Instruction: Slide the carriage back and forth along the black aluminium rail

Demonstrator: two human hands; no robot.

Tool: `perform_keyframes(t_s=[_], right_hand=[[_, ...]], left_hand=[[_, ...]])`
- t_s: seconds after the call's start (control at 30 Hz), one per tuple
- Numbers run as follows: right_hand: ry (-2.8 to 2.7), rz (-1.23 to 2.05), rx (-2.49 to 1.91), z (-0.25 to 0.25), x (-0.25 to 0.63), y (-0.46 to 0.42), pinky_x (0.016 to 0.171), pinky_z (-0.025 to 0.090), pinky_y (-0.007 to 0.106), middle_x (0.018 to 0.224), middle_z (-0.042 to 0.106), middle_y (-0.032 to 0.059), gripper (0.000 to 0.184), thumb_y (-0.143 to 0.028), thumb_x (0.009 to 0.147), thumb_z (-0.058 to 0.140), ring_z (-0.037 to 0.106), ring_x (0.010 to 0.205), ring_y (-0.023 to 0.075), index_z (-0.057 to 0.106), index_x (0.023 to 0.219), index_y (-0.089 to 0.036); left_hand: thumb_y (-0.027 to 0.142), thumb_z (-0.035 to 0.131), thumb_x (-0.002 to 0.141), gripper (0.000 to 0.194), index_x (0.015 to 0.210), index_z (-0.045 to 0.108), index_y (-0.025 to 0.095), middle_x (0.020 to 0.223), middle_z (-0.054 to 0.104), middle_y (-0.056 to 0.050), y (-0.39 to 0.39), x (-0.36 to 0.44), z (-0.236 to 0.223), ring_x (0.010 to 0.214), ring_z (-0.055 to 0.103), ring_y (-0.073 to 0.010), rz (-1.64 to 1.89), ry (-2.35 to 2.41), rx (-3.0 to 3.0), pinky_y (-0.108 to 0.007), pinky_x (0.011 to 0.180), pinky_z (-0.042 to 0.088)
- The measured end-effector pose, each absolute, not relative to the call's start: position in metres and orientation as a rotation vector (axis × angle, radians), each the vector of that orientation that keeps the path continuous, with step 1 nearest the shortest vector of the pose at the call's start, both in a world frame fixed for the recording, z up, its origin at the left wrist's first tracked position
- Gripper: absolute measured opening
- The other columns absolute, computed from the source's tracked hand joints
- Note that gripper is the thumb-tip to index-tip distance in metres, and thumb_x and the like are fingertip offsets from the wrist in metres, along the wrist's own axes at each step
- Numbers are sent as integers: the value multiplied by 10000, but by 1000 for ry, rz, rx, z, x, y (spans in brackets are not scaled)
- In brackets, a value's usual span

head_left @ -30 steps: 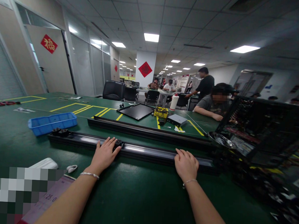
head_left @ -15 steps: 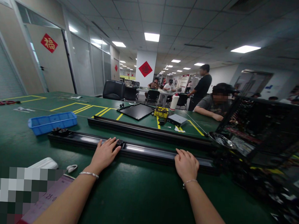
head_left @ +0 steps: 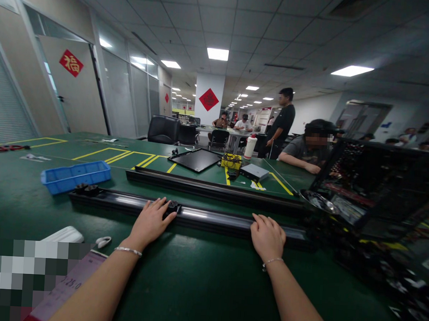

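Note:
A long black channel-shaped rail (head_left: 211, 217) with a shiny inner strip lies across the green table. On its left half rests my left hand (head_left: 152, 223), fingers stretched out and the thumb apart, against a small black block (head_left: 172, 206) in the channel. My right hand (head_left: 267, 236) lies on the right part of the same rail, its fingers extended over the near edge. More small black blocks (head_left: 87, 188) sit at the rail's left end. Behind it runs a second black rail (head_left: 213, 187), touched by neither hand.
A blue bin (head_left: 76, 173) stands at the left. Behind the rails are a black flat panel (head_left: 196, 159), a grey box (head_left: 254, 171) and a white bottle (head_left: 250, 147). An open black case (head_left: 374, 188) crowds the right. A white earbud (head_left: 103, 241) and phone (head_left: 64, 287) lie near my left arm.
My left hand and the small block have shifted very slightly to the right. My right hand stays put. In the background, the standing person has moved a little left.

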State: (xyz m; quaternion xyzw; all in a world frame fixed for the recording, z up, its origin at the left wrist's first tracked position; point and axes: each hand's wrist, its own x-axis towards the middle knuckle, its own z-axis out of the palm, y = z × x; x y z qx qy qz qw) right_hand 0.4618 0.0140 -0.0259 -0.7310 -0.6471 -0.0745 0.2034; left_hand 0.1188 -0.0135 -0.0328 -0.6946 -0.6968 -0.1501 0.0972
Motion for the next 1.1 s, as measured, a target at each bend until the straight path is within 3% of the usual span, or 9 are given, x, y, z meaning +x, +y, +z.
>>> perform_keyframes(t_s=[1.1], right_hand=[[-1796,-170,-2011,-26,462,13,986,266,399,1247,575,-13,430,-281,855,313,412,1194,207,599,1175,-297]], left_hand=[[528,286,886,588,1292,478,149,1404,420,-115,-19,131,-28,1306,352,-251,-398,-2017,-2106,-456,1080,241]])
